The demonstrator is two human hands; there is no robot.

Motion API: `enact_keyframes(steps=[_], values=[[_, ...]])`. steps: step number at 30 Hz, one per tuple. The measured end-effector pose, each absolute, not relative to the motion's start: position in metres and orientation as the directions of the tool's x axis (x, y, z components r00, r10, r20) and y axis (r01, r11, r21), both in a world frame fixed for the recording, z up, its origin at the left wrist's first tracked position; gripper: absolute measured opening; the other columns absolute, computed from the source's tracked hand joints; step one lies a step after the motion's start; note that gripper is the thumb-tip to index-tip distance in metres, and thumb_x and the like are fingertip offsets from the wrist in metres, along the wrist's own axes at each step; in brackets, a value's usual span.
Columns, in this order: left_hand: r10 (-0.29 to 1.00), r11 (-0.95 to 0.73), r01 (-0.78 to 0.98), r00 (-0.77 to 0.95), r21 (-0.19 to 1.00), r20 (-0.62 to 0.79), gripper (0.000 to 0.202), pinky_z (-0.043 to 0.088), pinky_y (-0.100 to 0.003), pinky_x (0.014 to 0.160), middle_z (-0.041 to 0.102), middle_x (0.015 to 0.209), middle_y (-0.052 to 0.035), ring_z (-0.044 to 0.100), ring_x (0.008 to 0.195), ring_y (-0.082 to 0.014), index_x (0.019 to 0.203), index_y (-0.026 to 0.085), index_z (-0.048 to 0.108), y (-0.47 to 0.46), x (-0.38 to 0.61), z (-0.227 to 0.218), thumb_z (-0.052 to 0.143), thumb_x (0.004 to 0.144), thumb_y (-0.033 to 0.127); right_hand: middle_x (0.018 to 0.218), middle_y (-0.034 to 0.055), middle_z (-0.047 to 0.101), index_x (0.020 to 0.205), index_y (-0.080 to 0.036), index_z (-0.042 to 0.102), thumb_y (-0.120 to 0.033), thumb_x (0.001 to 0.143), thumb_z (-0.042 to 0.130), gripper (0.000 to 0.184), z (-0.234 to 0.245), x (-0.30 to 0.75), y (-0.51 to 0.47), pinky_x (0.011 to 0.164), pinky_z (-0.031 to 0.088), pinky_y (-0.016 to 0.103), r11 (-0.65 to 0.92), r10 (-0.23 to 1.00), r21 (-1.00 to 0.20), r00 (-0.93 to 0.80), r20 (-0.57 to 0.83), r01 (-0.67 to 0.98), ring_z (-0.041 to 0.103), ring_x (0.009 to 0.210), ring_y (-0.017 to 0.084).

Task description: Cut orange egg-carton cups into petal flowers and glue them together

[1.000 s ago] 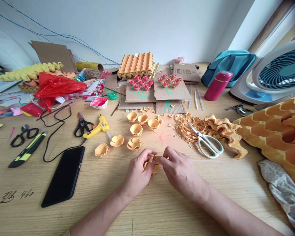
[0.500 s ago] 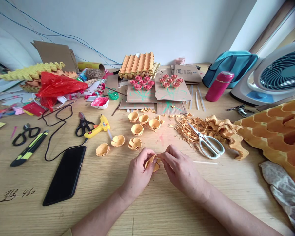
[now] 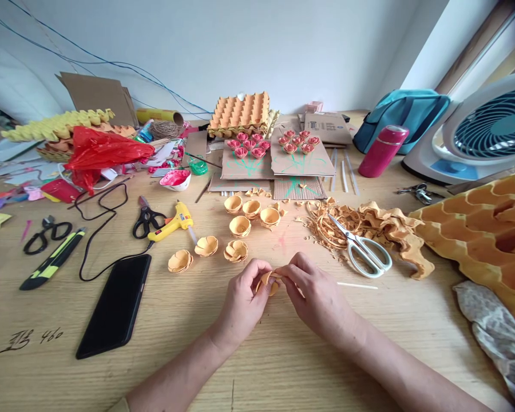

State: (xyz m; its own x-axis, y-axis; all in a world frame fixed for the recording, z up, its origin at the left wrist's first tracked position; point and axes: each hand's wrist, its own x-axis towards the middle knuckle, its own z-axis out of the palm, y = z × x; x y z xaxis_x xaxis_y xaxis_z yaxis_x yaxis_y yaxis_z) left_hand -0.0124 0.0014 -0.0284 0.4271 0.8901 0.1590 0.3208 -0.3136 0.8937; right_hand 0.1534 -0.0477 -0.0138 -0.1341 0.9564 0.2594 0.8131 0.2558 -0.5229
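Note:
Between my two hands is an orange egg-carton flower cup (image 3: 273,288), its petals partly hidden by my fingers. My left hand (image 3: 249,294) is closed on its left side, with the thumb against a petal. My right hand (image 3: 313,294) pinches the rim or a petal from the right; which of these I cannot tell. Just beyond lie finished-looking petalled cups (image 3: 236,250) and several plain round cups (image 3: 240,226). White-handled scissors (image 3: 371,256) rest right of my right hand, near a thin white stick (image 3: 357,285).
Carton scraps (image 3: 339,223) and a large orange egg tray (image 3: 476,229) lie to the right. Leftward are a yellow glue gun (image 3: 174,223), black phone (image 3: 115,306), box cutter (image 3: 54,258) and pliers (image 3: 47,233). Red flowers on cardboard (image 3: 249,163) stand behind, beside a pink bottle (image 3: 383,151).
My hands stay almost in place around the flower cup, which has tilted slightly; less of its lower petals shows now. The view has shifted very slightly.

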Motion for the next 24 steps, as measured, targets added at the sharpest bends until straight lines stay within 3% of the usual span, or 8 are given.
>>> enact_keyframes(steps=[6,8,12,14,19,24], values=[[0.897,-0.287,0.315,0.421,0.905,0.139,0.005,0.043,-0.02,0.06,0.058,0.072,0.0035,0.055,0.062,-0.0107,0.087,0.02,0.056,0.0026,-0.0123,-0.0303,0.054,0.092,0.02,0.084,0.0055,0.055,0.099,-0.017,0.068,-0.009,0.097,0.048,0.022,-0.0113,0.1525,-0.0479,0.065,0.044,0.029,0.355,0.906,-0.278,-0.255,0.337,0.893,0.056,0.072,0.019],[0.897,-0.279,0.3,0.42,0.912,0.136,0.006,0.044,-0.02,0.061,0.059,0.073,0.0031,0.056,0.064,-0.011,0.087,0.02,0.056,0.0031,-0.0126,-0.0306,0.054,0.093,0.022,0.085,0.0055,0.056,0.102,-0.018,0.067,-0.011,0.098,0.048,0.021,-0.0116,0.1522,-0.0474,0.066,0.046,0.028,0.35,0.91,-0.318,-0.24,0.338,0.881,0.057,0.073,0.018],[0.897,-0.283,0.271,0.416,0.92,0.154,0.009,0.044,-0.02,0.063,0.064,0.079,0.0012,0.059,0.068,-0.0116,0.087,0.02,0.056,0.0033,-0.0125,-0.0291,0.053,0.095,0.024,0.092,0.0048,0.056,0.102,-0.019,0.065,-0.015,0.1,0.048,0.018,-0.0136,0.1515,-0.0466,0.069,0.048,0.025,0.263,0.951,-0.512,-0.129,0.281,0.818,0.059,0.076,0.015],[0.897,-0.291,0.26,0.41,0.921,0.167,0.01,0.043,-0.02,0.062,0.064,0.08,0.0011,0.058,0.067,-0.0115,0.087,0.02,0.056,0.003,-0.0123,-0.0281,0.053,0.095,0.025,0.093,0.0043,0.057,0.102,-0.02,0.065,-0.015,0.099,0.049,0.017,-0.0141,0.1514,-0.0465,0.069,0.048,0.025,0.25,0.956,-0.541,-0.115,0.271,0.803,0.059,0.076,0.015],[0.896,-0.276,0.258,0.418,0.926,0.15,0.008,0.043,-0.021,0.062,0.062,0.079,0.0017,0.057,0.066,-0.0114,0.089,0.02,0.056,0.0026,-0.0117,-0.03,0.053,0.095,0.025,0.092,0.0044,0.056,0.102,-0.019,0.065,-0.015,0.099,0.05,0.016,-0.0149,0.152,-0.0462,0.068,0.047,0.025,0.252,0.952,-0.518,-0.113,0.284,0.818,0.059,0.075,0.015],[0.903,-0.223,0.272,0.419,0.936,0.093,0.002,0.044,-0.021,0.063,0.06,0.076,0.0025,0.057,0.066,-0.0117,0.09,0.02,0.056,0.0034,-0.0105,-0.034,0.057,0.09,0.021,0.088,0.0048,0.056,0.097,-0.017,0.067,-0.011,0.097,0.05,0.018,-0.014,0.1514,-0.0464,0.066,0.045,0.025,0.284,0.94,-0.393,-0.174,0.293,0.874,0.057,0.07,0.015]])
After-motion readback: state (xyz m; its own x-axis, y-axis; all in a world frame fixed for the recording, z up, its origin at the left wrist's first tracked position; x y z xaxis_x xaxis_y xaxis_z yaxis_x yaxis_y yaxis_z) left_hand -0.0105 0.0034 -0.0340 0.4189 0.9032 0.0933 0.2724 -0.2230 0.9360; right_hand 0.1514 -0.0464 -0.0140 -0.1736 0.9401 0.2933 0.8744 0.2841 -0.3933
